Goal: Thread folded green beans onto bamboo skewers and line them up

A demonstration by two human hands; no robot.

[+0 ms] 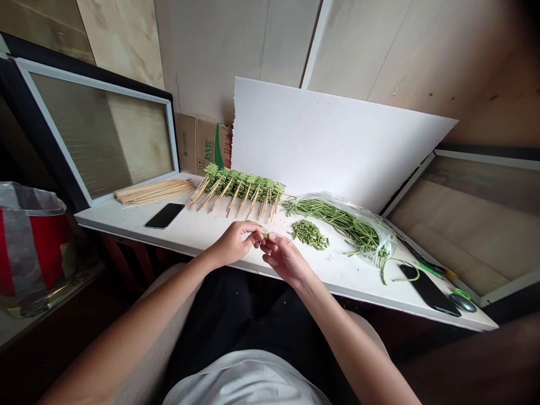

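You can see large green characters (216, 145) and smaller red print (228, 138) on the cardboard box (196, 143) behind the bench's (126, 216) far edge, but you can't read them reliably. No other text shows.

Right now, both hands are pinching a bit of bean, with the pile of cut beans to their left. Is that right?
Not quite: the pile of cut beans lies to the right of the left hand and right hand, not their left, as the head view shows. Both hands are pinching a bit of bean, as you said.
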